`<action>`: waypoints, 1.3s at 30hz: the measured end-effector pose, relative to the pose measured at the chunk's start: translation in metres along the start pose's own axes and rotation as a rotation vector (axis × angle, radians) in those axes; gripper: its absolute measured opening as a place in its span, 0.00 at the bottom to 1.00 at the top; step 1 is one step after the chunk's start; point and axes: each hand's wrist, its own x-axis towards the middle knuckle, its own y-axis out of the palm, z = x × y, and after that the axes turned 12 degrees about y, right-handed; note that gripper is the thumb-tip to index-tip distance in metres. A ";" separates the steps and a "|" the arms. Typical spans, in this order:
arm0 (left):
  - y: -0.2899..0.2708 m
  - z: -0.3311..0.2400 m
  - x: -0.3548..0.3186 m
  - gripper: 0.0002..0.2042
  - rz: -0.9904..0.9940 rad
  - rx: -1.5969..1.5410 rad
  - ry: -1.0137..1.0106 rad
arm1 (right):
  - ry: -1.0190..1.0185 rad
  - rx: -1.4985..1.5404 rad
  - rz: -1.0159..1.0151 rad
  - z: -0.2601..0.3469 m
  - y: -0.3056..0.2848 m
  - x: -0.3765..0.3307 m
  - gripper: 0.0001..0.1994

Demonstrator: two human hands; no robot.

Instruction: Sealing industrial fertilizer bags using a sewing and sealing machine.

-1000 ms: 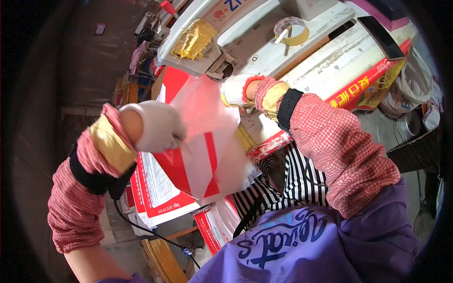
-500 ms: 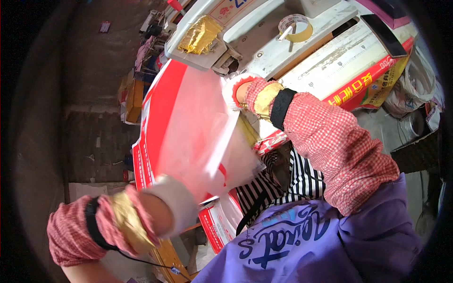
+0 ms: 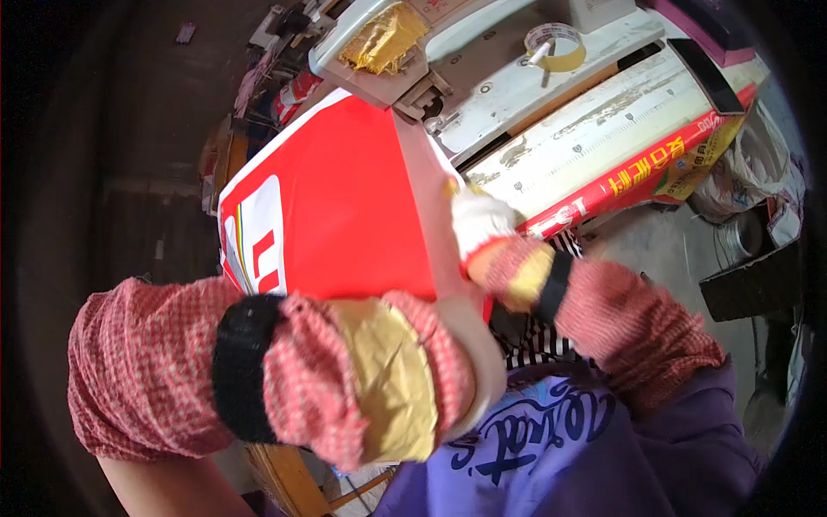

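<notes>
A large red bag with a white printed panel is spread flat in front of me. My left hand, in a white glove with a red checked sleeve and a gold cuff, grips the bag's near edge. At the bag's right edge my right hand, gloved white, pinches the side fold. Both forearms wear black bands. The fingers of my left hand are hidden behind the wrist and cuff.
A grey-white machine stands behind the bag, with gold foil and a roll of yellow tape on top. A long red and white strip runs along its front. Bags and buckets sit at the right. Clutter lies at upper left.
The bag has gone from a translucent held-up sheet to a flat red face toward me. My left arm swung down and across to the lower middle; my right hand dropped to the bag's right edge.
</notes>
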 end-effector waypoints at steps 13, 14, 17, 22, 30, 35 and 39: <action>0.067 0.016 -0.019 0.15 -0.628 -0.075 -0.551 | -0.078 -0.274 -0.262 0.046 0.023 0.048 0.24; 0.058 0.014 -0.005 0.10 -0.478 0.034 -0.300 | -0.084 -0.278 -0.322 0.043 0.021 0.049 0.23; 0.027 0.019 0.016 0.06 -0.259 0.100 -0.148 | -0.260 -0.192 -0.142 0.036 0.019 0.052 0.22; -0.020 0.043 -0.056 0.07 -0.011 0.071 -0.570 | -0.564 -0.054 0.207 0.025 0.019 0.049 0.21; -0.025 0.039 -0.025 0.08 -0.212 -0.095 -0.302 | -0.583 -0.013 0.251 0.023 0.009 0.057 0.18; -0.014 0.059 -0.089 0.07 0.101 0.122 -0.357 | -0.466 -0.063 0.139 0.028 0.008 0.062 0.16; 0.030 0.020 -0.046 0.09 -0.496 -0.329 -0.453 | -0.447 -0.067 0.125 0.033 0.010 0.058 0.15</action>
